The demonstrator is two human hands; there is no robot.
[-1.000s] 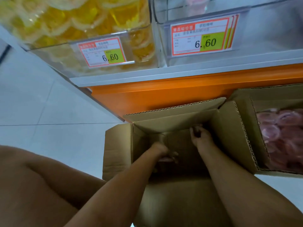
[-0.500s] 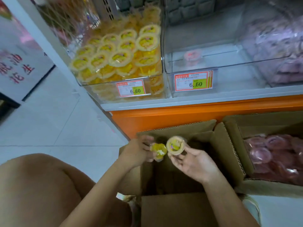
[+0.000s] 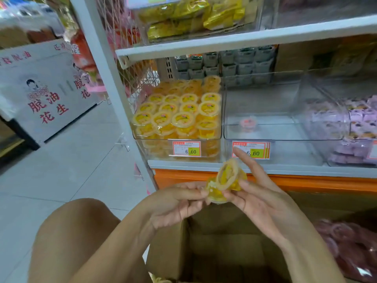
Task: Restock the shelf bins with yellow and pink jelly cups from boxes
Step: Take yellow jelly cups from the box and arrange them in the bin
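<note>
At the far left a white printed carton [image 3: 47,94] with red characters stands on the floor tiles. The left hand [image 3: 173,205] is raised above an open cardboard box [image 3: 169,252], its fingers curled in and its fingertips pinching a yellow jelly cup [image 3: 214,192] from the left side. Behind and above, on the shelf, a clear bin [image 3: 159,149] is packed with yellow cups [image 3: 179,111], with a price tag [image 3: 186,148] on its front.

A second yellow cup [image 3: 229,176] sits just above the first and touches it, tilted so that its lid faces left. The right hand [image 3: 263,201] holds this one between the thumb and the lower fingers, with the cup at the fingertips rather than in the palm. The index finger sticks out straight, up past the cup's rim.

The next bin [image 3: 285,146] holds a single pink cup [image 3: 247,123]. Further right is a bin of purple packets [image 3: 357,127]. Below it, at the lower right, lie blurred pink jelly cups [image 3: 342,237].
</note>
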